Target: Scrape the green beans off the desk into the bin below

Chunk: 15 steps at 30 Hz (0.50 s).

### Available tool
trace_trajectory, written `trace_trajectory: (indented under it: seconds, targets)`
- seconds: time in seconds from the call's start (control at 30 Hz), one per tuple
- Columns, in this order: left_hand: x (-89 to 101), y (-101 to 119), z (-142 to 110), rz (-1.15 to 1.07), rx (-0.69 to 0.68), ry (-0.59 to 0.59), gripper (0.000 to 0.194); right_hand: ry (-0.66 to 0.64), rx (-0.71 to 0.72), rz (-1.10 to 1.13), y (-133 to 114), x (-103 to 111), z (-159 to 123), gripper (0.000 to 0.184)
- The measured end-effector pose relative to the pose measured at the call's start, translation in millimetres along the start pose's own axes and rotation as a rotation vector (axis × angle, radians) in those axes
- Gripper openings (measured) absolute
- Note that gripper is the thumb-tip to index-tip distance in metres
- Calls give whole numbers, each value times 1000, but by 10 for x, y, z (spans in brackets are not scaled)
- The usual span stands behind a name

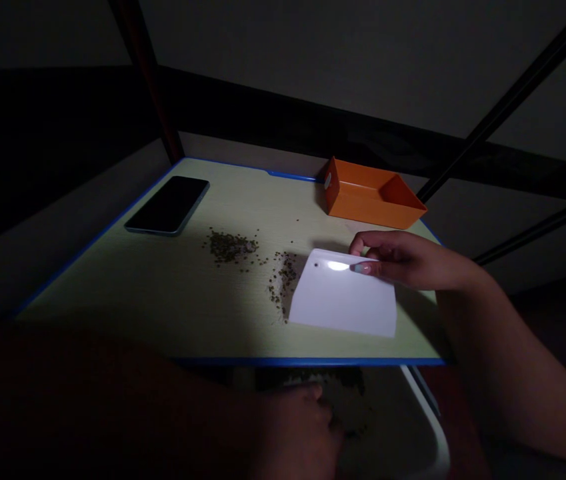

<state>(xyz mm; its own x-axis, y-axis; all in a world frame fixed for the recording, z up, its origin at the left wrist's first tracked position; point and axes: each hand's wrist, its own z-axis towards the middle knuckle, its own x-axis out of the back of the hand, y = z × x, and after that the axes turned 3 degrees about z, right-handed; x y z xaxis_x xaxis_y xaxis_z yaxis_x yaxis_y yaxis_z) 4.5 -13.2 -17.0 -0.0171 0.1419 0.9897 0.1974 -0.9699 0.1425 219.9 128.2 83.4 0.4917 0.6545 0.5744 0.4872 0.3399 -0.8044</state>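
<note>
My right hand (397, 259) pinches the upper edge of a white plastic scraper (345, 303), thumb on the near face. The scraper is tilted over the right side of the table, with a bright glare spot near its top. Along its left edge lies a small scatter of greenish-brown seeds (283, 277) mixed with pale bits. Farther left is a denser seed pile (230, 247). In shadow below the table's front edge, my left hand (303, 430) has its fingers curled; whatever they may hold is hidden. It is over a white-rimmed bin (435, 437) with dark bits inside.
An orange open tray (363, 208) stands at the table's back right. A dark-screened phone (169, 205) lies at the left. The pale table (203, 313) has a blue edge, with a wall close behind. The light is dim.
</note>
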Motion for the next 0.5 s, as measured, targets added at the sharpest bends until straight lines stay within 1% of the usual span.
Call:
trace_trajectory:
  seconds: [0.2,0.37,0.43,0.5]
  targets:
    - [-47,3,-4,-18,11,45,28,-10,-18,-48,5,-24,27,27]
    - [-30,8,6,-19,45,-7,20,12,-3,-57,59,-47,57,28]
    - [-31,4,0,-21,46,16,23,21,2,-58,69,-55,61,28]
    - [-41,-4,-12,-29,16,52,32,29,-1,-63,71,-61,64,27]
